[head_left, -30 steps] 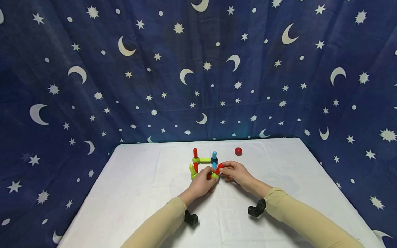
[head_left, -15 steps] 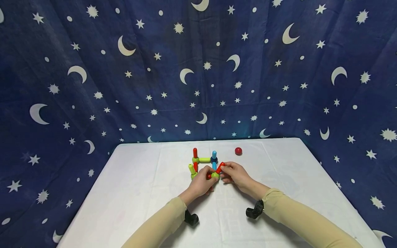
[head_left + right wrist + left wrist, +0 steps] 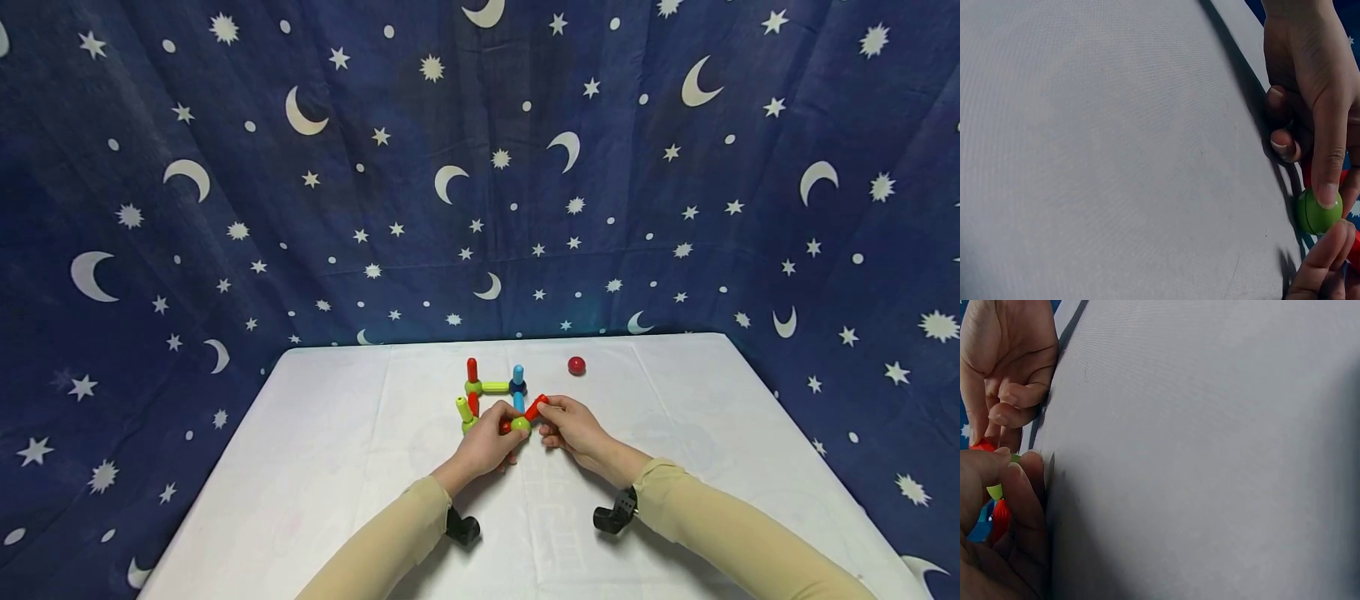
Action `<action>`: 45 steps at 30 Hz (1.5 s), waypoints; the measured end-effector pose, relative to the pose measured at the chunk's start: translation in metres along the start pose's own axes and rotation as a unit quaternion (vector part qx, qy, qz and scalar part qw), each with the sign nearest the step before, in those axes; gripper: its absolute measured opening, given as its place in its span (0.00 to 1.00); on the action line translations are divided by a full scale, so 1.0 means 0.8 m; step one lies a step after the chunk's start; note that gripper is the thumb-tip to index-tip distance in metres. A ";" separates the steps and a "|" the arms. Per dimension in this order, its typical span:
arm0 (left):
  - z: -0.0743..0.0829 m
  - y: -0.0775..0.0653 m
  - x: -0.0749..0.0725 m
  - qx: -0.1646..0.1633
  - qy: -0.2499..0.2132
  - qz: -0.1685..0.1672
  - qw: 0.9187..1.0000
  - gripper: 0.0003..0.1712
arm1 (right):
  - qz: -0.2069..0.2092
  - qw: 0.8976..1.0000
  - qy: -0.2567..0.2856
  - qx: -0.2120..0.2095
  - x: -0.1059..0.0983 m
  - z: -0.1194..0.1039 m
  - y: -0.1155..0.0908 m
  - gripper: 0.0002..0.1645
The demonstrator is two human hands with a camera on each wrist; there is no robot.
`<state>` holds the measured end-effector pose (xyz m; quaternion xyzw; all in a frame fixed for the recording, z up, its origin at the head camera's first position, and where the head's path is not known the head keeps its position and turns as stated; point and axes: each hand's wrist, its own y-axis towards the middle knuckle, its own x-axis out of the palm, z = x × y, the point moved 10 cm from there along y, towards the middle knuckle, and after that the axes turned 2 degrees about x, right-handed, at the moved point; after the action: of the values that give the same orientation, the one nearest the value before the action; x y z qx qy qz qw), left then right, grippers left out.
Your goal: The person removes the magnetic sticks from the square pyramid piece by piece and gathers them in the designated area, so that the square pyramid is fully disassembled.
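A frame of balls and rods stands on the white table, built of a lime rod [image 3: 495,387], a navy ball [image 3: 517,387], light blue rods [image 3: 518,374] and red rods [image 3: 472,370]. At its near right corner my left hand [image 3: 483,446] pinches a green ball [image 3: 521,426], thumb on its surface in the right wrist view. My right hand [image 3: 576,429] pinches the upper end of a red rod [image 3: 536,407], which leans right, its lower end at the green ball. The left fingers partly hide the frame's near side. Both hands show close together in the left wrist view.
A loose red ball [image 3: 577,366] lies behind the right hand, right of the frame. The white cloth-covered table [image 3: 337,500] ends at a dark blue curtain [image 3: 480,167] with moons and stars. Both wrists carry black cameras.
The red rod in my right hand has tilted farther to the right. That hand has shifted slightly right and nearer. My left hand keeps its hold on the green ball.
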<state>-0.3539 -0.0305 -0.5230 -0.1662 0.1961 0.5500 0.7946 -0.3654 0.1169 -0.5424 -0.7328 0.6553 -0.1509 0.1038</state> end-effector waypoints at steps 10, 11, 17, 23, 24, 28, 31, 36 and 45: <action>0.003 0.001 0.002 0.008 -0.002 -0.006 1.000 0.14 | 0.003 0.999 -0.029 -0.015 -0.012 -0.013 -0.005 0.21; 0.003 0.001 0.002 0.008 -0.003 -0.007 1.000 0.14 | 0.004 0.999 -0.039 -0.020 -0.017 -0.016 -0.005 0.22; 0.002 -0.001 0.000 0.004 -0.003 -0.009 1.000 0.14 | 0.006 0.992 -0.122 -0.031 -0.062 -0.036 0.005 0.22; 0.003 -0.002 -0.001 0.010 -0.006 -0.010 1.000 0.14 | 0.029 0.976 -0.213 -0.022 -0.109 -0.046 0.015 0.23; 0.003 -0.001 -0.001 0.011 -0.006 -0.010 1.000 0.13 | 0.030 0.974 -0.224 -0.023 -0.113 -0.046 0.015 0.22; 0.002 -0.002 0.000 0.006 -0.006 -0.010 1.000 0.14 | 0.039 0.967 -0.250 -0.024 -0.121 -0.046 0.021 0.19; 0.002 -0.002 0.000 0.002 -0.007 -0.010 1.000 0.14 | 0.051 0.963 -0.264 -0.032 -0.121 -0.048 0.024 0.17; 0.001 -0.001 0.001 0.000 -0.006 -0.011 1.000 0.14 | 0.066 0.956 -0.282 -0.045 -0.119 -0.049 0.029 0.15; 0.000 -0.002 0.000 -0.003 -0.008 -0.011 1.000 0.15 | 0.084 0.942 -0.318 -0.061 -0.116 -0.054 0.027 0.15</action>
<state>-0.3526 -0.0308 -0.5233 -0.1667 0.1863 0.5429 0.8017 -0.4094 0.2081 -0.5177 -0.6896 0.6556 0.1393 0.2743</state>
